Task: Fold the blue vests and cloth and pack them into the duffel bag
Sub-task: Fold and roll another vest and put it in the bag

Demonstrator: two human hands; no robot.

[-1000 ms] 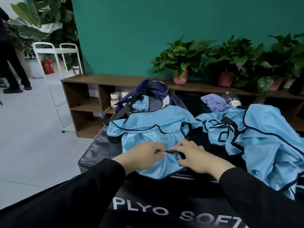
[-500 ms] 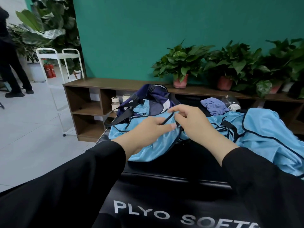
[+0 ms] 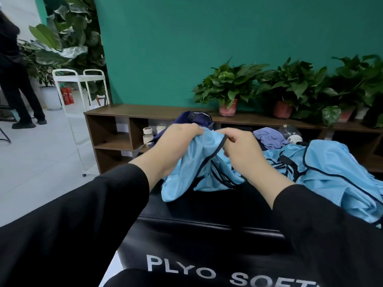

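A light blue vest (image 3: pixel 186 175) with dark trim hangs bunched between my hands above the black plyo box (image 3: pixel 207 212). My left hand (image 3: pixel 176 146) grips its upper edge on the left. My right hand (image 3: pixel 240 150) pinches the dark trim on the right. The navy duffel bag (image 3: pixel 192 119) stands just behind my hands, mostly hidden by them. A second blue vest (image 3: pixel 335 170) lies crumpled on the box to the right. A lilac cloth (image 3: pixel 269 138) lies behind it.
A low wooden shelf (image 3: pixel 116 125) with potted plants (image 3: pixel 228 90) runs along the green wall behind the box. Two small jars (image 3: pixel 147 135) stand in the shelf, a clear bottle (image 3: pixel 290 132) lies near the cloth. A white cart (image 3: pixel 80 88) and a standing person (image 3: pixel 14 79) are at the left.
Both hands lifted the near hem of the vest off the box and carried it up and away toward the duffel bag. The vest went from spread flat to bunched and hanging.
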